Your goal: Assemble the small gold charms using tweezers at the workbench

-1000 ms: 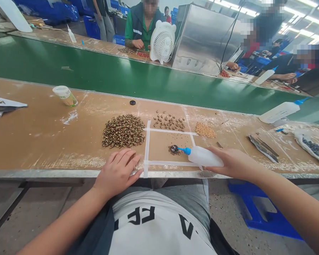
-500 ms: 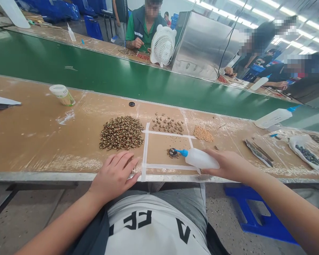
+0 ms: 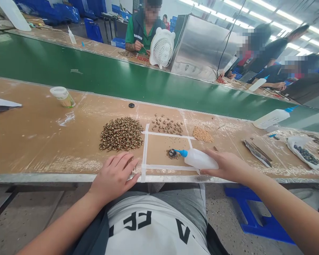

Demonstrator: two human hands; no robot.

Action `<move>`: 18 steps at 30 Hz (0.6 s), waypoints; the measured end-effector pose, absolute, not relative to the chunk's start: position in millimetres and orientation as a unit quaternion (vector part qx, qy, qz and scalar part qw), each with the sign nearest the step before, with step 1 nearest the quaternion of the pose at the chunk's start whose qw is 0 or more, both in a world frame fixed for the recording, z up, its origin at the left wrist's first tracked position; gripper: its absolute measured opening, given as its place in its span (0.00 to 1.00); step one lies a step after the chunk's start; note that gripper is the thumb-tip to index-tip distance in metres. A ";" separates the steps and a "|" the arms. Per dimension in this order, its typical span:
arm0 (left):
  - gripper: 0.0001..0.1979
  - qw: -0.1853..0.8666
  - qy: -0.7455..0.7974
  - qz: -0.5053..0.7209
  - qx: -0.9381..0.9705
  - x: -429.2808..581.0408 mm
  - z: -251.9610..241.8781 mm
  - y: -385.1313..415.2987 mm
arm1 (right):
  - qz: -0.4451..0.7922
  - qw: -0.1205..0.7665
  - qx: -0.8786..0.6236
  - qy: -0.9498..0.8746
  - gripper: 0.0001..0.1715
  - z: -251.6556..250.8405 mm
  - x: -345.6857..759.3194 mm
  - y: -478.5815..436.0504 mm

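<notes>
My right hand (image 3: 218,163) grips a white squeeze bottle (image 3: 200,159) lying nearly on its side, its blue nozzle pointing left. The nozzle tip meets a small round black dish (image 3: 172,153) inside a square marked with white tape (image 3: 146,148). My left hand (image 3: 117,172) rests at the table's front edge, fingers spread and holding nothing. Just beyond it sits a big heap of small brass-coloured ring-like parts (image 3: 121,134). Scattered small metal pieces (image 3: 167,125) lie behind the taped square, and a pile of tan beads (image 3: 202,134) is at its back right corner.
A green conveyor belt (image 3: 108,76) runs behind the table. A lidded tub (image 3: 63,96) and a black disc (image 3: 131,105) stand near it. On the right are another squeeze bottle (image 3: 272,118), tweezers (image 3: 257,153) and a bag of dark beads (image 3: 305,154). A co-worker (image 3: 146,32) sits opposite beside a white fan (image 3: 162,47).
Both hands and the bottle keep practically the same place, the nozzle still at the black dish. The view has shifted slightly, and people in the background have moved.
</notes>
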State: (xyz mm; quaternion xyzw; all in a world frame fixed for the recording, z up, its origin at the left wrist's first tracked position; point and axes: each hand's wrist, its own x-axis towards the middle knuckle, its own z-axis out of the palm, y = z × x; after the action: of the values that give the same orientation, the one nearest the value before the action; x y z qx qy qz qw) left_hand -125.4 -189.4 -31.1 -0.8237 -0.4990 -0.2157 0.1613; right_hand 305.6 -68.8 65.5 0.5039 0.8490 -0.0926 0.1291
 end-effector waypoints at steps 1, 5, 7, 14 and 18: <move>0.16 0.160 -0.500 -0.216 -0.823 -125.5 -31.0 -189.5 | -0.106 0.122 0.509 0.846 0.37 65.9 305.2 -69.6; 0.16 0.157 -0.499 -0.219 -0.823 -124.9 -29.7 -189.6 | -0.171 0.028 0.528 0.832 0.39 63.0 305.9 -73.8; 0.16 0.159 -0.497 -0.223 -0.823 -124.6 -29.0 -189.6 | -0.208 -0.064 0.530 0.820 0.42 56.0 306.5 -75.7; 0.16 0.171 -0.490 -0.206 -0.829 -127.0 -28.3 -189.0 | -0.311 -0.449 0.548 0.634 0.42 13.9 313.4 -64.6; 0.17 0.181 -0.486 -0.199 -0.832 -128.4 -28.4 -188.3 | -0.265 -0.579 0.570 0.519 0.41 6.6 339.7 -36.9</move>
State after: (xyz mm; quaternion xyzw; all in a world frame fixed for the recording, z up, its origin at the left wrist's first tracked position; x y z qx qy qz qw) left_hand -128.4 -188.3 -28.4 -0.8315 -0.4863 -0.1989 0.1805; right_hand 339.7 -36.9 6.6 0.5702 0.5192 -0.2649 -0.5790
